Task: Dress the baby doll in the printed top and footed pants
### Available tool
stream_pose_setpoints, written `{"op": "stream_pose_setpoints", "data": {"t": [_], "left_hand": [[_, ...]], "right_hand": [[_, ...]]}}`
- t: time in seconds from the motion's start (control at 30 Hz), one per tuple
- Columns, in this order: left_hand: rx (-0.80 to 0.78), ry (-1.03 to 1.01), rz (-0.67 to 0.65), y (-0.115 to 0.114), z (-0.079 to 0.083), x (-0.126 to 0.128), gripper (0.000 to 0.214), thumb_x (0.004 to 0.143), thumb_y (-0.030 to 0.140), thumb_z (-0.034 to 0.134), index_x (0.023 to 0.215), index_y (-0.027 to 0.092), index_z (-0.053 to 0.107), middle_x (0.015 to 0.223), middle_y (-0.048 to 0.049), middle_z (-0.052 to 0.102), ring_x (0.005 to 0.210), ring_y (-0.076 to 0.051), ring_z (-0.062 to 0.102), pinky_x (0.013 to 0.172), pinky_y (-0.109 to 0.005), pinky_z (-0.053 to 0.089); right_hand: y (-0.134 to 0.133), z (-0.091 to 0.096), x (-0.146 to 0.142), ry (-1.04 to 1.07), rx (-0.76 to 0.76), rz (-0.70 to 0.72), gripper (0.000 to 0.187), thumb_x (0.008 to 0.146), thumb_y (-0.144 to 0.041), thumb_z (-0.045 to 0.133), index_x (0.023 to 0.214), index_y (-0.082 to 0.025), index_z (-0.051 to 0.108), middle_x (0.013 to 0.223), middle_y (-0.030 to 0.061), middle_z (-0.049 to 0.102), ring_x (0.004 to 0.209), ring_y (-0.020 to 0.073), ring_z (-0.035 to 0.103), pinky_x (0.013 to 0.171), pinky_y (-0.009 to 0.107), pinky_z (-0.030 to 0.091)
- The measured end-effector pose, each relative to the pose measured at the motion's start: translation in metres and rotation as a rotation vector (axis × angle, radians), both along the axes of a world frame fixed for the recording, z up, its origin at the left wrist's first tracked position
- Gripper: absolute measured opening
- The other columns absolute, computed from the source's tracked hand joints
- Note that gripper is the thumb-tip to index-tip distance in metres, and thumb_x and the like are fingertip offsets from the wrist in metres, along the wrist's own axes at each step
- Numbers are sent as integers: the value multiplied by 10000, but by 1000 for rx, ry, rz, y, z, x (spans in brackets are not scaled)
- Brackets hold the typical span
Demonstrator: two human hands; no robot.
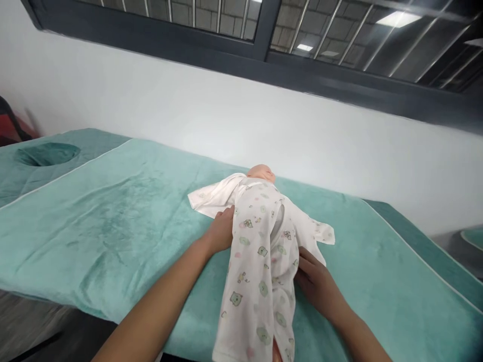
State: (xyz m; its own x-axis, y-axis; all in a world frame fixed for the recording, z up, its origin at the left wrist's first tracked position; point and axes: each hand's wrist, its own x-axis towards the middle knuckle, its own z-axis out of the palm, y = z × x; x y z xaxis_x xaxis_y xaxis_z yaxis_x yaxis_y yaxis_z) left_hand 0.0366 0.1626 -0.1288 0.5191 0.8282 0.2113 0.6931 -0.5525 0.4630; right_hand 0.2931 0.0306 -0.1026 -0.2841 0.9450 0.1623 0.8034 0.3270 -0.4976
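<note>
Although a white wall and a dark-framed window close the room behind, the teal-towelled surface carries the doll, its head toward the wall. A printed garment already covers its trunk, yet 2 sleeves lie flat and look empty. The left hand and right hand touch the garment's sides; with fingertips hidden, I cannot tell either grip

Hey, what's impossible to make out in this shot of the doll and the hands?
All head view.
Doll: body and legs hidden under the printed garment.
Left hand and right hand: fingers partly hidden by the garment's edges, grip unclear.
Garment's lower end: cut off by the bottom edge.
Dark red thing at left edge: blurred, cut off.
</note>
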Motion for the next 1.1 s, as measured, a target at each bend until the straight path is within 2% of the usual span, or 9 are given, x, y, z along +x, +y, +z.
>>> {"op": "stream_pose_setpoints", "data": {"t": [0.1, 0.2, 0.33, 0.43, 0.6, 0.73, 0.8, 0.93, 1.1], "left_hand": [[59, 32, -70, -5, -5, -2, 577, 814, 385, 630, 1357, 240, 499, 1355, -142, 527, 1212, -338, 477, 959, -446, 390], [125, 92, -58, -9, -8, -3, 340, 860, 297, 570, 1179, 188, 615, 1198, -149, 616, 1122, -309, 540, 921, -429, 405], [139, 166, -71, -15, -8, -9, 177, 870, 143, 486, 853, 147, 662, 911, -120, 669, 879, -253, 608, 819, -385, 427], [108, 103, -119, -33, -6, -22, 212, 902, 145, 447, 875, 159, 656, 903, -91, 675, 865, -224, 607, 813, -355, 442], [30, 44, -207, -77, 7, -42, 255, 935, 156, 402, 873, 183, 648, 888, -58, 659, 870, -201, 582, 812, -341, 445], [-135, -26, -271, -77, 21, -51, 264, 933, 187, 405, 856, 213, 656, 888, -21, 666, 841, -177, 600, 746, -292, 456], [-130, -125, -116, -60, 21, -56, 257, 947, 245, 400, 885, 229, 650, 901, -10, 665, 837, -176, 606, 736, -288, 465], [220, -140, 462, -20, 6, -66, 248, 906, 370, 516, 1041, 189, 617, 1086, -101, 615, 1047, -280, 549, 893, -402, 440], [184, 41, 463, -10, -6, -67, 302, 968, 378, 391, 864, 184, 598, 935, -88, 635, 926, -263, 560, 818, -389, 438]], "right_hand": [[-3, -16, 2, -160, 97, -74, 357, 846, -129, 519, 1139, -270, 665, 1274, 79, 593, 1084, 269, 599, 854, 393, 532], [-3, -28, 6, -289, 227, -85, 317, 844, -110, 541, 1105, -241, 665, 1194, 89, 634, 1052, 289, 584, 866, 440, 495], [-1, -28, 14, -341, 298, -97, 252, 911, -81, 467, 1023, -197, 660, 1018, 91, 667, 917, 252, 591, 802, 411, 465], [-4, -21, 21, -330, 311, -64, 225, 956, -117, 441, 976, -182, 656, 919, 82, 669, 837, 225, 586, 755, 379, 447], [-15, -8, 26, -295, 198, 121, 226, 981, -222, 468, 910, -210, 682, 864, 58, 674, 833, 213, 578, 765, 375, 432], [-15, 4, 33, -122, 0, 127, 264, 967, -349, 502, 831, -228, 694, 810, 38, 679, 795, 196, 599, 751, 341, 461], [-7, 5, 44, 5, -78, -53, 294, 952, -422, 497, 834, -232, 688, 816, 28, 688, 773, 192, 618, 723, 315, 480], [24, -4, 73, 60, 52, -559, 364, 874, -511, 518, 1027, -204, 642, 1064, 86, 682, 886, 230, 639, 757, 332, 489], [55, -6, 88, -163, -132, -669, 397, 839, -564, 479, 718, -202, 591, 760, 70, 679, 688, 220, 599, 602, 318, 410]]}}
